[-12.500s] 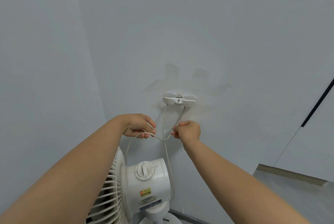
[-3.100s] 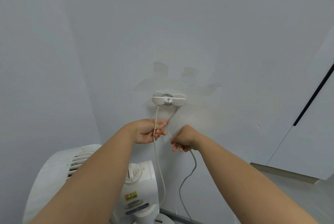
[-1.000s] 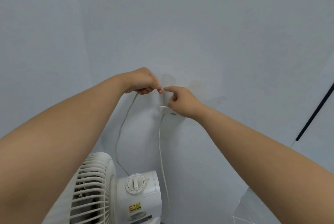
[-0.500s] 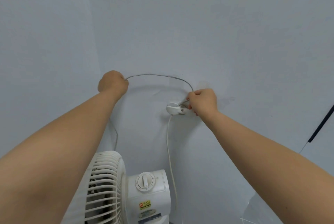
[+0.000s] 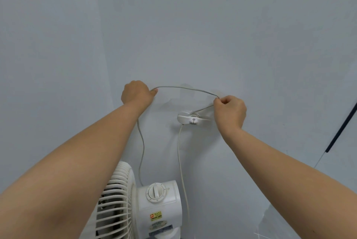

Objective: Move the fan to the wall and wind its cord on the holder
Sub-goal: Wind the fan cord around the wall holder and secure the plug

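Winding step in hand, judging by the layout. Fan (image 5: 154, 206) stands low against the wall (image 5: 193, 26), under the holder (image 5: 190, 118), so the move part looks done.

Cord (image 5: 183, 89): thin, pale, limp. Prob. v. light, no stiffness to speak of, smooth sheath that could slide thru a loose pinch. Best held close to the holder w/ a firm pinch, other hand feeding slack.

Grips:
- Left hand (image 5: 138, 94): fist curled round cord, up-left of holder, near the wall's inside corner.
- Right hand (image 5: 230, 110): thumb + forefinger pinching cord, just right of holder and a bit above it.

Lie of cord:
- Span betw. hands runs approx. level, bowed slightly up.
- From right-hand pinch it doubles back down-left into the holder.
- One run hangs approx. vertical from holder past fan's right side; lower end out of view.
- Another drops from left hand to behind the fan body.

Holder: small white piece, long axis level along wall. Turns on it: can't count.

Fan: grille (image 5: 116, 204) faces left, dial (image 5: 155, 192) on top.
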